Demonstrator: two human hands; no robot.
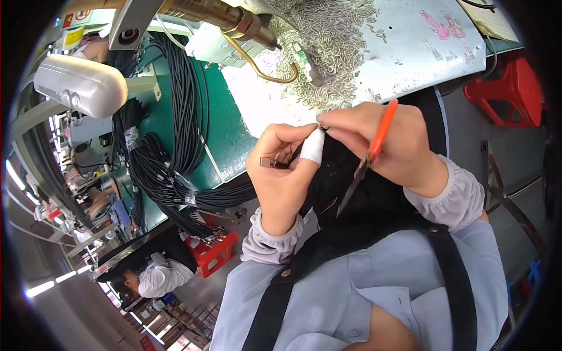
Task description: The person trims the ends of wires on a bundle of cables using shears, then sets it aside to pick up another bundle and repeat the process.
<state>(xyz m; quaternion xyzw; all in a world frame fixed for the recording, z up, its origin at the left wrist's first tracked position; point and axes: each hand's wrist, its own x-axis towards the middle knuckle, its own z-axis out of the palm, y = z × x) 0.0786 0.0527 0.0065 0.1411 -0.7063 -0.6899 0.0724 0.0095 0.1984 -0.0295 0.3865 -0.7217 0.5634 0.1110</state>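
My left hand [280, 175] is closed around a thin dark cable, and its small metal connector [266, 162] sticks out beside the curled fingers. A white wrap covers the left thumb [313, 146]. My right hand [392, 140] is closed too, holding an orange-handled tool [381, 131] with a dark pointed blade that slants down toward my lap. Its thumb and index finger pinch at the left thumb's tip, where the fingertips of both hands meet. What lies between them is too small to make out. Both hands are above my black apron [374, 196], near the table edge.
Many small metal pieces [333, 44] lie heaped on the white work surface [404, 61]. A machine's metal nozzle [257, 29] overhangs it. Bundled black cables [187, 99] cover the green mat [225, 128] at left. Red stools [512, 90] stand right and lower left. Another person [164, 278] sits beyond.
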